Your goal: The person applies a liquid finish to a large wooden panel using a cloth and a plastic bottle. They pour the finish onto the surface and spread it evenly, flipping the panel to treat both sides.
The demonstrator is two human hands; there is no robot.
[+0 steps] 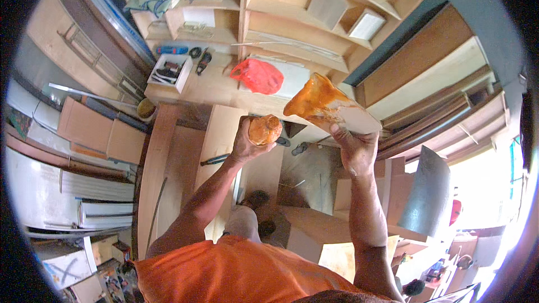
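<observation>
My left hand is wrapped round a small rounded object, likely a container, smeared with orange paste. In my right hand is a pale, stiff-looking scoop-shaped piece, gripped at its lower right end. Thick orange paste coats its far left part. The two objects are held up side by side, apart from each other. What the left-hand object contains cannot be made out.
Beyond my hands stands a wooden shelf unit. On its lower ledge are a red plastic bag, a white box of tools and a blue tool. Wooden boards lean at the right; a curved grey sheet stands nearer.
</observation>
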